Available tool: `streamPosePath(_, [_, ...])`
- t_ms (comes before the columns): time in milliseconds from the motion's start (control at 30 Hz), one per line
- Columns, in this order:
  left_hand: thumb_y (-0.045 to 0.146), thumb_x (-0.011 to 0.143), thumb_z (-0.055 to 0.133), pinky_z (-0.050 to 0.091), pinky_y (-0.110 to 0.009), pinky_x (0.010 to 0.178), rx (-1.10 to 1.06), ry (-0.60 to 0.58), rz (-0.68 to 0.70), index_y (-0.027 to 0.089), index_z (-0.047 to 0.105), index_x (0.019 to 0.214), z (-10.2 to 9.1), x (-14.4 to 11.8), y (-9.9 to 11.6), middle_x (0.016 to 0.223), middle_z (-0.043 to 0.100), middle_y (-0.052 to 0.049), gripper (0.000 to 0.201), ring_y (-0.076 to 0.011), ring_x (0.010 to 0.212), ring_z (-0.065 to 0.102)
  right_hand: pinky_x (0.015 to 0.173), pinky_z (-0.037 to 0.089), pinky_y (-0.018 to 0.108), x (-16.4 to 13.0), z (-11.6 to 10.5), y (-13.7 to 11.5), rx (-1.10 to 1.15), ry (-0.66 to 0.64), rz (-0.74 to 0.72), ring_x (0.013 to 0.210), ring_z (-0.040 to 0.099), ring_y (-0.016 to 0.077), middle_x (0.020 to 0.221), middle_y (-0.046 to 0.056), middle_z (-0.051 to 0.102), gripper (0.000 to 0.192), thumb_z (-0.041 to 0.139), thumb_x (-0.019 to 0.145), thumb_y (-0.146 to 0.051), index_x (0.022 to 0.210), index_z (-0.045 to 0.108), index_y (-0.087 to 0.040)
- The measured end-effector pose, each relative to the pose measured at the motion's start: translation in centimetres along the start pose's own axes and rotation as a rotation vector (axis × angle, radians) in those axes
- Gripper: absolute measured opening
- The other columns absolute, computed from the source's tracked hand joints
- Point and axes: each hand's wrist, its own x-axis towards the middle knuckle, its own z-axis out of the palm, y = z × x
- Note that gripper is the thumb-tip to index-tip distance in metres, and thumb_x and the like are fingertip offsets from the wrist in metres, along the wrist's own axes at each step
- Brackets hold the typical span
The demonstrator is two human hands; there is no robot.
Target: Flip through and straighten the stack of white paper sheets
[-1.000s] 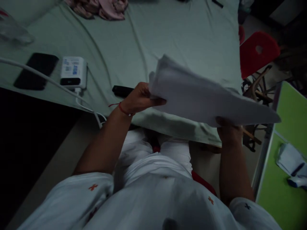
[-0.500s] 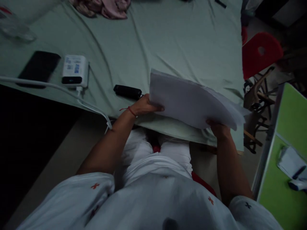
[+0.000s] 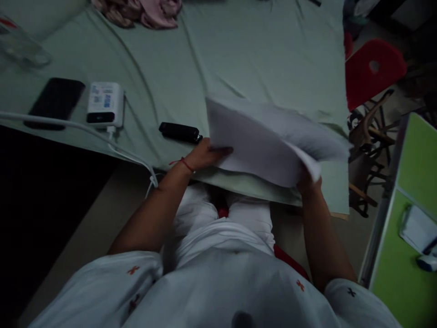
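Both my hands hold a stack of white paper sheets (image 3: pixel 259 141) just above the near edge of a table covered in pale green cloth (image 3: pixel 239 59). My left hand (image 3: pixel 206 155), with a red string at the wrist, grips the stack's left edge. My right hand (image 3: pixel 307 182) is mostly hidden under the stack's right corner, where a sheet curls loose. The papers look blurred.
A small black device (image 3: pixel 180 132) lies left of my left hand. Further left sit a white power bank (image 3: pixel 105 104) with a white cable (image 3: pixel 112 148) and a black phone (image 3: pixel 56 101). Pink cloth (image 3: pixel 143 10) lies at the far edge. A red chair (image 3: pixel 373 70) and a green surface (image 3: pixel 406 218) are at right.
The stack has come down from a raised tilt to near the table's edge. Both hands moved lower, and a sheet at the right corner now curls free.
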Motion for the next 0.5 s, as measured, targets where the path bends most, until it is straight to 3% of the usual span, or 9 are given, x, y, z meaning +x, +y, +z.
streamPosePath(133, [0.062, 0.066, 0.09, 0.062, -0.038, 0.086, -0.074, -0.078, -0.11, 0.012, 0.078, 0.11, -0.7, -1.3, 0.1, 0.106, 0.081, -0.016, 0.068, -0.029, 0.101, 0.073, 0.067, 0.064, 0.04, -0.2, 0.5, -1.3, 0.232, -0.006, 0.184, 0.075, 0.073, 0.0257, 0.068, 0.002, 0.068, 0.066, 0.076, 0.062, -0.09, 0.079, 0.065, -0.027])
streamPosePath(233, [0.06, 0.061, 0.094, 0.062, -0.036, 0.08, -0.112, -0.12, -0.19, 0.013, 0.078, 0.108, -1.1, -2.1, 0.0, 0.105, 0.082, -0.015, 0.068, -0.0287, 0.096, 0.075, 0.069, 0.066, 0.042, -0.2, 0.6, -2.6, 0.383, -0.101, 0.292, 0.069, 0.073, 0.0258, 0.068, 0.002, 0.071, 0.067, 0.09, 0.051, -0.08, 0.081, 0.068, -0.025])
streamPosePath(500, [0.075, 0.069, 0.083, 0.053, -0.03, 0.057, -0.144, -0.037, -0.22, 0.014, 0.077, 0.091, -0.4, -2.5, -0.7, 0.076, 0.076, -0.008, 0.065, -0.0218, 0.067, 0.068, 0.08, 0.067, 0.042, -0.9, 2.9, -3.7, 0.476, -0.003, 0.241, 0.082, 0.078, 0.0259, 0.088, 0.006, 0.081, 0.067, 0.097, 0.05, -0.062, 0.096, 0.072, -0.02])
